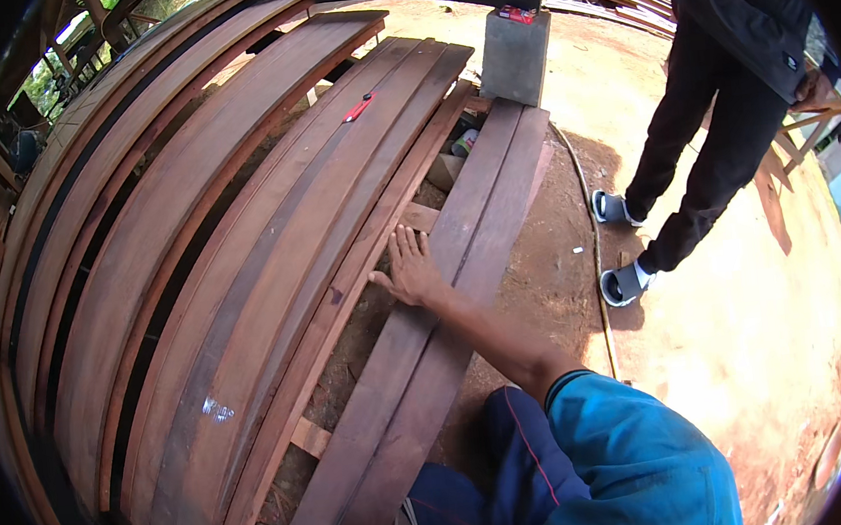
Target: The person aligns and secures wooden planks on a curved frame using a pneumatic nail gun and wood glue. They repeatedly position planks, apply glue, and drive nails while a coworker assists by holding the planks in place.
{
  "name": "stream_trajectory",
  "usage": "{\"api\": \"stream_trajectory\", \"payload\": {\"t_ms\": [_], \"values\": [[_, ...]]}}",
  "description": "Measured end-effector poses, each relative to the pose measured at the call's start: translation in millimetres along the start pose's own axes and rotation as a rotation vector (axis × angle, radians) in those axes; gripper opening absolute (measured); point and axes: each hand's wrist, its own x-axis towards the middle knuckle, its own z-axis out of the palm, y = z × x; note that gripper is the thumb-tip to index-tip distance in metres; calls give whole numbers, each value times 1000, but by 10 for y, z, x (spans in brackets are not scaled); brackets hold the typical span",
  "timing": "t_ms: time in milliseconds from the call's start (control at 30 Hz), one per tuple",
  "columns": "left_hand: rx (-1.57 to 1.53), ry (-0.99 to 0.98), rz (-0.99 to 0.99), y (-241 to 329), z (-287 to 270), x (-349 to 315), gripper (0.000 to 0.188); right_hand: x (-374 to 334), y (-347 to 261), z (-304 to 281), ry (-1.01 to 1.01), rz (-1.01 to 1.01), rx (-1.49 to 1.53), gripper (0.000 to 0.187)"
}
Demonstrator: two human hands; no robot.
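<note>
My right hand reaches forward, palm down, with its fingers stretched out and nothing held. It is over the gap between a narrow reddish board and a pair of dark planks. The fingertips are by a short wooden crosspiece; I cannot tell whether they touch it. My left hand is not clearly visible; a bit of skin at the lower edge is too small to identify. Wide brown planks lie side by side to the left, with a small red tool on them.
A grey concrete block post stands at the planks' far end, with a red packet on top. Another person in dark clothes and sandals stands at the right. A hose or cable runs along the dirt ground.
</note>
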Motion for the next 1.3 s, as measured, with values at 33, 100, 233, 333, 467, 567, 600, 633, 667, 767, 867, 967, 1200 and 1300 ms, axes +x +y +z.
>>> {"api": "stream_trajectory", "payload": {"t_ms": [33,100,233,333,467,567,600,633,667,767,867,967,1200,1300], "values": [[14,21,22,63,-46,66,77,244,277,-50,51,35,-91,105],[25,67,75,239,-98,237,77,588,534,-121,-41,111,-130,111],[-5,161,366,692,169,977,74,684,410,-342,-590,-167,-284,137],[-151,164,501,1140,521,1501,68,759,545,-720,-375,-124,-176,122],[-181,-133,674,1907,1115,2120,72,474,395,-685,-371,-117,-171,112],[-45,-299,694,2449,1566,2329,89,435,395,-590,-646,-160,-210,114],[67,-272,713,2536,1658,2304,90,412,415,-570,-901,-280,9,117],[173,-259,708,2606,1740,2283,92,452,436,-562,-843,-202,9,112],[260,-253,709,2660,1811,2273,94,395,490,-571,-220,-229,152,108],[246,-257,615,2665,1871,2273,98,359,539,-564,176,-152,-339,104],[252,-208,657,2645,1860,2275,98,431,544,-521,-917,-335,107,104],[255,-196,651,2677,1851,2269,96,530,543,-480,8,-190,-99,100],[120,-444,351,3200,1924,2780,73,572,785,-733,-663,-364,312,85],[30,-484,410,3575,2111,3121,69,1175,1377,-877,48,-228,378,73]]}}
